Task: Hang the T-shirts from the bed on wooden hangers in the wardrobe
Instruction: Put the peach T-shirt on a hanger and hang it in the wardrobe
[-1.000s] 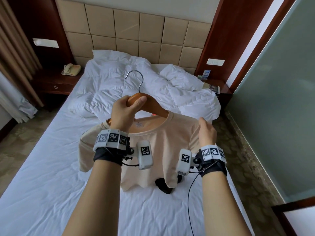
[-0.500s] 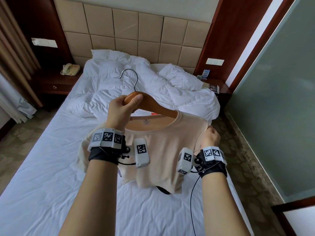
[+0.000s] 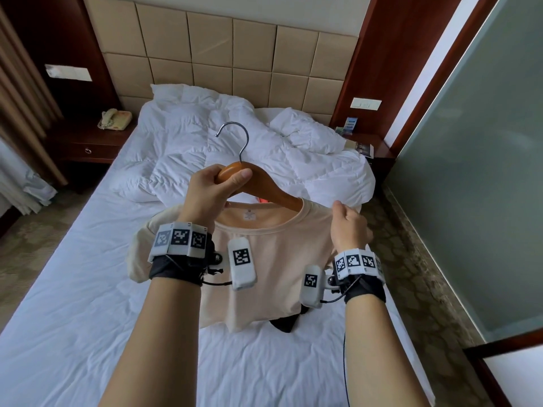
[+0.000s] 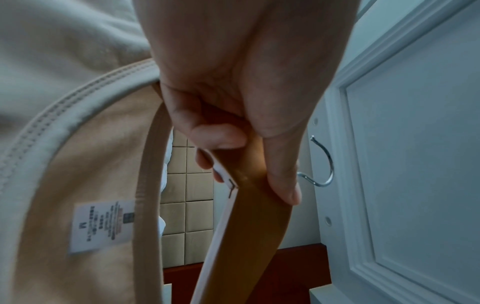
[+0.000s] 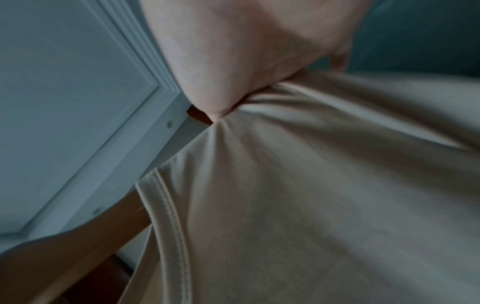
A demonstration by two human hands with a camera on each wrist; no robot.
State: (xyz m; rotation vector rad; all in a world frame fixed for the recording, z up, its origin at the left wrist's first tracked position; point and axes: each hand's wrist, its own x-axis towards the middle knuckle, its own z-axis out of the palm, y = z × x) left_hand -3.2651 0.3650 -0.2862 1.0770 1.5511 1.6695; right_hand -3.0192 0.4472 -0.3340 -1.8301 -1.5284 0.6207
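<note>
Your right hand pinches the fabric at the right shoulder of the beige T-shirt; the right wrist view shows the cloth gathered into radiating creases under the thumb. Your left hand is closed round the crown of the wooden hanger, thumb on the near face and fingers curled behind, as the left wrist view confirms.

The T-shirt is held up above the bed, its hem hanging just over a dark garment lying on the sheet.

Risks, as judged from this moment:
- The right hanger arm enters the neckline, but whether its tip is seated inside the shoulder cannot be told. If you release the pinch before it is, the shoulder is likely to slide off.
- The left sleeve hangs slack and bunched below your left wrist; the left arm of the hanger is hidden by your hand, so its seating is unconfirmed. An unseated side would let the garment drop on the way to the wardrobe.
- Pulling too hard at the pinch may stretch the collar.

Orientation: the hanger's long axis runs left to right across your view, its right end dipping lower. The metal hook rises away from you, its open end turned left. The T-shirt hangs collar up, hem down.

Beyond lie the rumpled duvet and the padded headboard.
</note>
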